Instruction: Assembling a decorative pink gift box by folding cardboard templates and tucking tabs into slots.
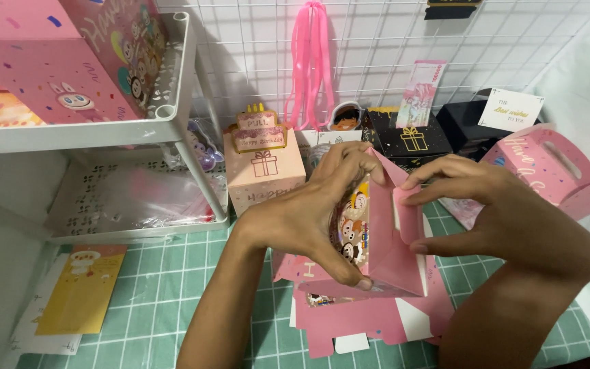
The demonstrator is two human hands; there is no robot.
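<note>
**Pink card, half-folded: keeping the box square**

Pink printed card is taking shape as a small gift box point(377, 239) at the centre of the frame, held upright above a flat pink box blank point(370, 321) that lies on the green grid bench point(158, 287). The left hand point(308, 225) wraps the box's cartoon-printed side, its fingers point(356, 281) closed on the panel with the thumb pressing near the lower edge. The right hand point(507, 219) comes in from the right of the frame, its fingers point(421, 198) pinched together on the upright flap at the box's open top.

To do this fold well, I judge that the left hand should hold the wall steady so the panel does not bow, while the right presses the flap along its scored line, not across it. Keeping the corners lined up matters; a skewed flap would likely leave the box crooked.

Behind, at centre top, stand a finished peach gift box point(264, 171) and a black gift box point(408, 140); a white shelf rack point(172, 116) fills the upper left.
</note>
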